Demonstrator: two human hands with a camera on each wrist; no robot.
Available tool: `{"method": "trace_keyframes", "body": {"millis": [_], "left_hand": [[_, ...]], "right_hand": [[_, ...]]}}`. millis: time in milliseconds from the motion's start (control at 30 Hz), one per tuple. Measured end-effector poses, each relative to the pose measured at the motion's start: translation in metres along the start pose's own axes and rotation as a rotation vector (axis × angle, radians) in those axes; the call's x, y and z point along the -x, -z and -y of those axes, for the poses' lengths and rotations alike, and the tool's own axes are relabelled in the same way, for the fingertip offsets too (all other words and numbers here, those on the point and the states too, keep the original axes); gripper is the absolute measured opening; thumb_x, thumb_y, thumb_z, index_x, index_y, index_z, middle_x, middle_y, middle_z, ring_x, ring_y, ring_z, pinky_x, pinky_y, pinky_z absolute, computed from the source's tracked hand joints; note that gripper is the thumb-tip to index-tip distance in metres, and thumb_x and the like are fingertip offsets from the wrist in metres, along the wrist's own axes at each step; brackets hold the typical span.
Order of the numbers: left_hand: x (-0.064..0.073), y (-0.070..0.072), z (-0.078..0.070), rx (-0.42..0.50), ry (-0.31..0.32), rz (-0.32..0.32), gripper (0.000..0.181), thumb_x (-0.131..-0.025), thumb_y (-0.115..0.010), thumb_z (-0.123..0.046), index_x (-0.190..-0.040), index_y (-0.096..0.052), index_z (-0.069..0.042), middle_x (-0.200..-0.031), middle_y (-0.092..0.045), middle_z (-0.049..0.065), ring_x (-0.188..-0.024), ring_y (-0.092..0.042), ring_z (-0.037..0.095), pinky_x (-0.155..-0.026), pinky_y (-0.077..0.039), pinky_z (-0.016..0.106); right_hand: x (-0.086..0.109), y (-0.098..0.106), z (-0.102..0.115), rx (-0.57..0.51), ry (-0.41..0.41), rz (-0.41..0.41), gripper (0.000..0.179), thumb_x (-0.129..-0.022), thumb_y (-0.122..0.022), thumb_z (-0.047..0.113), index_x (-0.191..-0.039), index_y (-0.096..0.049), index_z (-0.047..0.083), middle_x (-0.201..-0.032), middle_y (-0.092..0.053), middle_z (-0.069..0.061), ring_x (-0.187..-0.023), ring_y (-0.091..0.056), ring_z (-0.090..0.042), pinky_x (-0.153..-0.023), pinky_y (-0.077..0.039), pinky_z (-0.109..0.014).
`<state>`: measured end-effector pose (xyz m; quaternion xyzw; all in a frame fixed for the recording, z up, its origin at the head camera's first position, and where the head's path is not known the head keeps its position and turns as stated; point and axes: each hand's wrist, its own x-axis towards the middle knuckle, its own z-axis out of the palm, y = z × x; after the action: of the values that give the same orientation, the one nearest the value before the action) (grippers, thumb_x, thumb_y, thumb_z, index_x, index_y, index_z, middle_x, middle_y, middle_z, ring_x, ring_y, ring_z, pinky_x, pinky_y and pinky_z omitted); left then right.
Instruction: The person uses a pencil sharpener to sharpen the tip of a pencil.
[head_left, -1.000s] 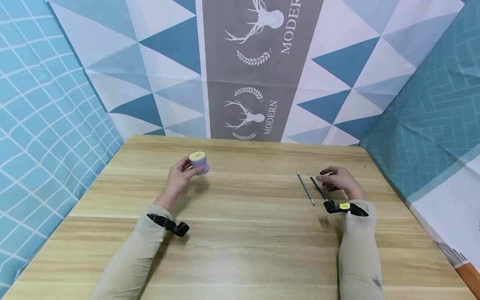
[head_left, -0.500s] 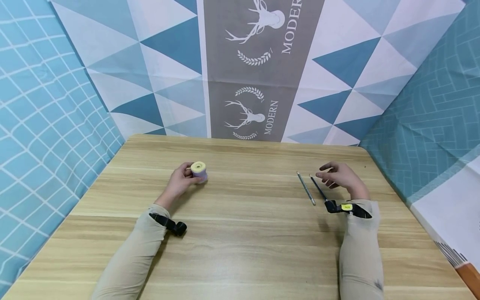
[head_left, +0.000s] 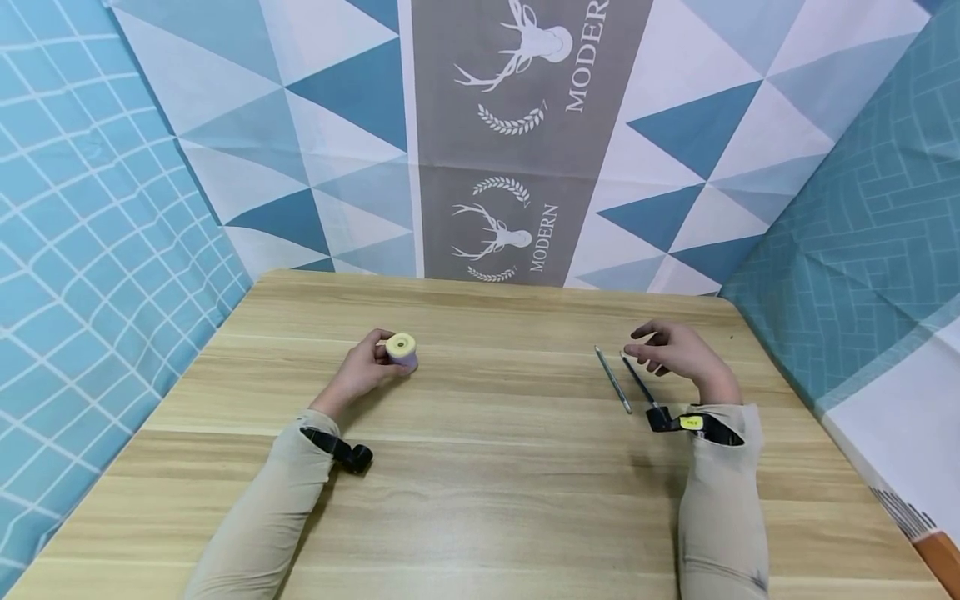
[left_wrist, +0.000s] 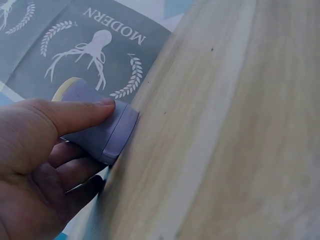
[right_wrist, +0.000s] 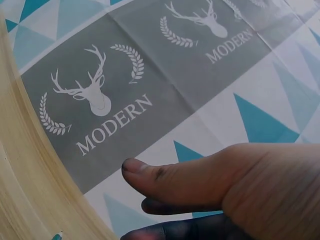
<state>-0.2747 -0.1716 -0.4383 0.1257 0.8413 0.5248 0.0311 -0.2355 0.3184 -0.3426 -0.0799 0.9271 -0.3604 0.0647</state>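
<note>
My left hand (head_left: pixel 362 367) grips a lilac, waisted pencil sharpener (head_left: pixel 405 358) with a pale yellow top and a small hole in its middle. In the left wrist view, the thumb lies along the side of the sharpener (left_wrist: pixel 90 120), and its base meets the tabletop. On the right, my right hand (head_left: pixel 678 354) hovers with loosely bent fingers and holds nothing. Beneath and left of it lie two pencils: a dark one (head_left: pixel 637 379), its lower end hidden by the wrist camera, and a greenish one (head_left: pixel 613 379) farther left.
The wood-grain table (head_left: pixel 495 467) runs back to a patterned cloth (head_left: pixel 495 150) with deer prints. A blue gridded cloth (head_left: pixel 97 208) hangs at the left, a teal one (head_left: pixel 855 233) at the right. Each wrist carries a black camera (head_left: pixel 354 458).
My left hand has lowered the sharpener to the tabletop and turned its top more upward. My right hand has shifted only slightly; the pencils lie where they were.
</note>
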Motion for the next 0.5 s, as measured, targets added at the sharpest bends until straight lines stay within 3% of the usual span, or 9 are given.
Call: {"method": "trace_keyframes", "body": {"millis": [267,500], "left_hand": [[0.0,0.0,0.0,0.025,0.026,0.006,0.061,-0.086,-0.073,0.002,-0.135,-0.036,0.012,-0.126,-0.056,0.036,-0.122,-0.053,0.048,-0.107,-0.04,0.055],[0.0,0.005,-0.01,-0.011,0.034,0.006,0.089,-0.077,-0.082,0.0,-0.147,-0.028,0.009,-0.143,-0.042,0.035,-0.133,-0.041,0.047,-0.112,-0.033,0.054]], "right_hand": [[0.004,-0.001,0.013,0.053,0.024,0.019,0.057,-0.099,-0.063,0.031,-0.134,-0.049,-0.012,-0.102,-0.068,-0.022,-0.083,-0.065,-0.029,-0.07,-0.057,-0.04],[0.01,-0.004,0.032,0.175,0.063,0.036,0.056,-0.101,-0.059,0.035,-0.136,-0.05,-0.008,-0.111,-0.066,-0.023,-0.099,-0.063,-0.036,-0.081,-0.055,-0.048]]}}
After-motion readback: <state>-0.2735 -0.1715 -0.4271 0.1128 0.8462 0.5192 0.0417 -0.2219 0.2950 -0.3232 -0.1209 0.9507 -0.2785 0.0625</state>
